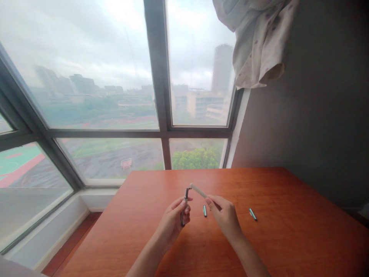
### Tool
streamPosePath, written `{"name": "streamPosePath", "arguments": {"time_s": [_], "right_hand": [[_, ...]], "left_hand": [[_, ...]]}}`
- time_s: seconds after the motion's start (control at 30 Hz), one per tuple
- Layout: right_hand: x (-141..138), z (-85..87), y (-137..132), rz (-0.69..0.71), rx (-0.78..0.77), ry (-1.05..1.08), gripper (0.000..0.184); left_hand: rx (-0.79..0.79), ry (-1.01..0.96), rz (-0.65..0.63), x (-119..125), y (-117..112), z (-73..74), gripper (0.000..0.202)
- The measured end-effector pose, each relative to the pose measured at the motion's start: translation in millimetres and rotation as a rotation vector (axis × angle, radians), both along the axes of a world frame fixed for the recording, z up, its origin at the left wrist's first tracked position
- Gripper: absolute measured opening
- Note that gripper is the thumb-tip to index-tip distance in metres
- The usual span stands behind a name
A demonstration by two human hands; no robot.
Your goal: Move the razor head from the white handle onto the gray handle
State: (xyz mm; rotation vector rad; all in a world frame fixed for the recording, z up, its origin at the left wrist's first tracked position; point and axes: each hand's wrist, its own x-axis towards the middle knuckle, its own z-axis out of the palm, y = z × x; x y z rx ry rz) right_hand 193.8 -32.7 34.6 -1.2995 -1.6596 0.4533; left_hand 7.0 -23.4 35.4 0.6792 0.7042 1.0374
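Window [198, 77]: several panes, dark frame [156, 73]. Light: grey daylight from cloudy sky [115, 27]; right side dim. Outside: hazy buildings [83, 84], green tree [197, 158], green-and-red court [19, 157] at left. Curtain [259, 48]: pale, spotted, bunched, upper right. Wall [317, 100], right: grey, in shadow. Table [291, 242]: reddish-brown, wood-grained, glossy. Floor [68, 244], lower left: dark reddish, beside pale low wall [43, 234] below the panes.

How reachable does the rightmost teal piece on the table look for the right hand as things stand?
Probably yes: nothing visible stands between the right hand and the rightmost teal piece, though the hand grips a pale stick it would likely need to put down.
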Motion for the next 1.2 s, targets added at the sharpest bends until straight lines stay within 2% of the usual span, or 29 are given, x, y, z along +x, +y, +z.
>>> {"name": "streamPosePath", "arguments": {"time_s": [0.2, 0.43, 0.6, 0.8, 0.9, 1.03, 1.2], "right_hand": [[-0.3, -0.9, 0.4, 0.04, 0.002, -0.016, 0.045], [1.8, -2.0, 1.1, 0.015, -0.01, -0.009, 0.045], [0.2, -0.3, 0.3, 0.051, -0.009, -0.004, 0.048], [5.4, -5.8, 4.0, 0.008, -0.031, 0.007, 0.05], [4.0, -3.5, 2.7, 0.035, -0.039, 0.03, 0.051], [0.2, 0.7, 0.2, 0.114, -0.052, 0.04, 0.053], [1.8, -2.7, 2.0, 0.086, -0.04, 0.02, 0.052]], "left_hand": [[-0.008, -0.004, -0.018, -0.6, 1.2, -1.9, 0.038], [-0.002, 0.004, -0.003, -0.3, 0.6, -1.0, 0.038], [0.006, 0.036, -0.016, 0.5, 0.5, -0.2, 0.037], [0.019, 0.043, -0.009, -0.3, 1.1, -0.8, 0.038], [0.031, 0.045, -0.003, -0.2, 2.0, -1.9, 0.036], [0.085, 0.121, 0.04, 0.0, 4.8, -5.6, 0.036], [0.175, 0.263, 0.11, -3.8, 9.5, -9.4, 0.041]]}}
